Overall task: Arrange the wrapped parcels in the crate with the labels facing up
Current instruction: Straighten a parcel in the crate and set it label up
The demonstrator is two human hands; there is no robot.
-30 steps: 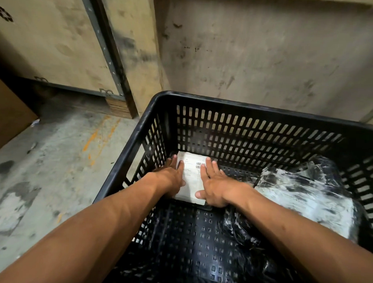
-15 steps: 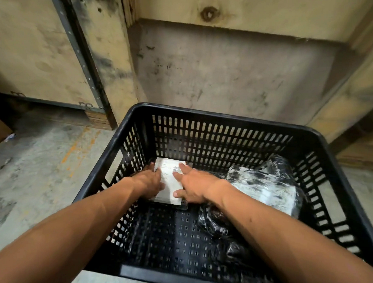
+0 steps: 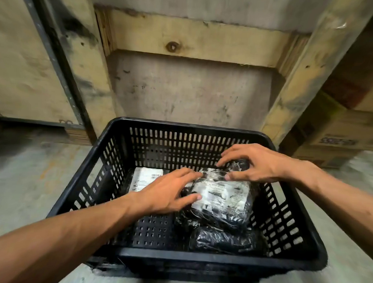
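In the black slotted plastic crate [image 3: 100, 170], a small flat parcel with a white label [image 3: 143, 179] lies face up at the far left corner — that one looks settled. Both hands, fingers spread, rest on the larger black film-wrapped parcel [image 3: 221, 197] by the right wall, label up: left hand [image 3: 169, 195] at its near-left edge, right hand [image 3: 252, 162] at its far end. A black wrapped bundle [image 3: 222, 240] at the near right shows no label — probably still to be turned.

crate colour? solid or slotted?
Black crate, slotted walls and perforated floor; clearest in the head view.

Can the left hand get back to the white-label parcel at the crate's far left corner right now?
Probably yes: the left hand is just beside the white-label parcel, nothing covering it.
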